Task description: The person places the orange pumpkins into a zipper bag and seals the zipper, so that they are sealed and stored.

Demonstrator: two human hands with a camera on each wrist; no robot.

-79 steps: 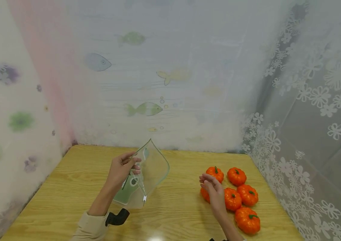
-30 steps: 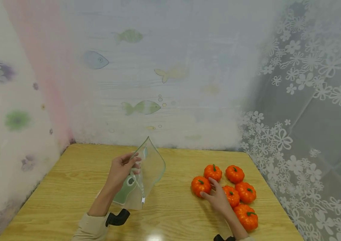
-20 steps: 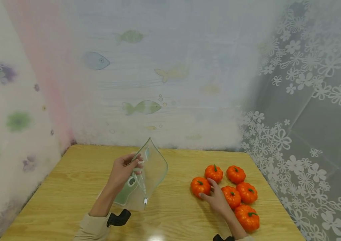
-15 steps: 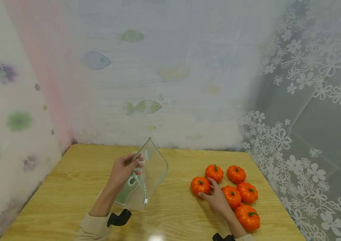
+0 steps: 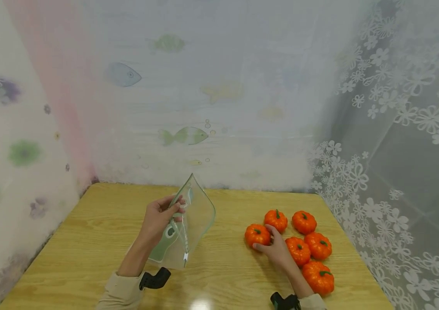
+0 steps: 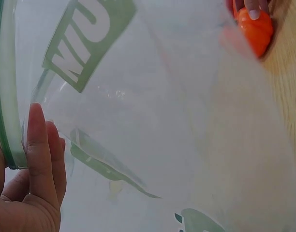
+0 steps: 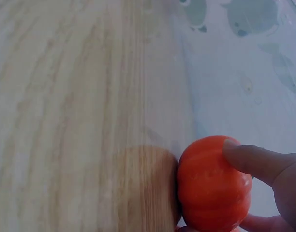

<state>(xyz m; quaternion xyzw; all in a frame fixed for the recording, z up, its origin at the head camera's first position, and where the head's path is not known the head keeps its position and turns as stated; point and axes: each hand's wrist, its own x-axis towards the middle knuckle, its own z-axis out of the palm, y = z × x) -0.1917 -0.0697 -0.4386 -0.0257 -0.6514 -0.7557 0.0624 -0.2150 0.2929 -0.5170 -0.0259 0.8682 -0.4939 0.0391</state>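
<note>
I pinch the rim of a clear zip bag (image 5: 202, 213) between thumb and fingers of my left hand (image 5: 157, 219). Holding one edge, I judge, spreads the mouth and props the limp film up; the mouth gapes, and the white slider (image 5: 186, 257) sits at its near, lower corner. My right hand (image 5: 279, 252) grips an orange mini pumpkin (image 5: 256, 236), thumb on one side and fingers on the other, probably for a steady hold on the smooth, rounded skin. That pumpkin lies to the right of the bag, and the five other mini pumpkins (image 5: 318, 245) cluster farther right of it. On the bag, a green label (image 6: 90, 43) shows white letters that look like "NIU", cut off by the view's edge; I can't read a brand.
</note>
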